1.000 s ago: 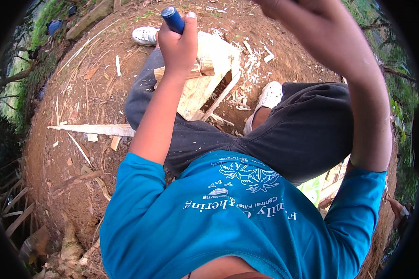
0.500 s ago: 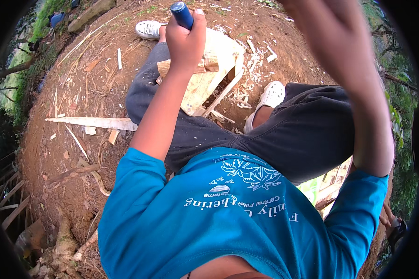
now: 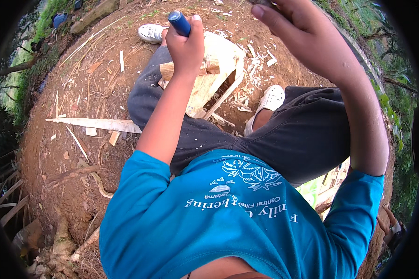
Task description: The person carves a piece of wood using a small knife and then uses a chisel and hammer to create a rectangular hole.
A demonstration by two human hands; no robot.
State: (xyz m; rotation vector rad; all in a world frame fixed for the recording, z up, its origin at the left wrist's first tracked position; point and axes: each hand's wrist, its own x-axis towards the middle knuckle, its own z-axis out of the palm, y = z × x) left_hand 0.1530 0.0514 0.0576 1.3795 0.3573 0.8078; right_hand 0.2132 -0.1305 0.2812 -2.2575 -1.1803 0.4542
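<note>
My left hand (image 3: 186, 46) is wrapped round an upright blue-handled tool (image 3: 179, 23), with the thumb along its side. The tool's lower end is hidden behind the hand and forearm. Below that hand lies a short split wood piece (image 3: 166, 70), on a pale, flat-topped wooden block (image 3: 198, 98) between my legs. My right hand (image 3: 295, 23) is raised at the top right, apart from the wood, its fingers curled round a dark grey object (image 3: 266, 3). The picture's upper edge cuts that object off, so its kind does not show.
Pale wood shavings (image 3: 253, 76) litter the brown soil beyond the block. A long pointed wood strip (image 3: 95, 123) lies to the left. My white clogs (image 3: 271, 100) stand either side of the block. Another person's arm (image 3: 390, 216) shows at the right edge, and a log (image 3: 94, 16) lies far left.
My right hand, blurred and mostly out of the picture before, has come further into view, with its fingers and the dark object now showing. The left hand and the tool have hardly moved.
</note>
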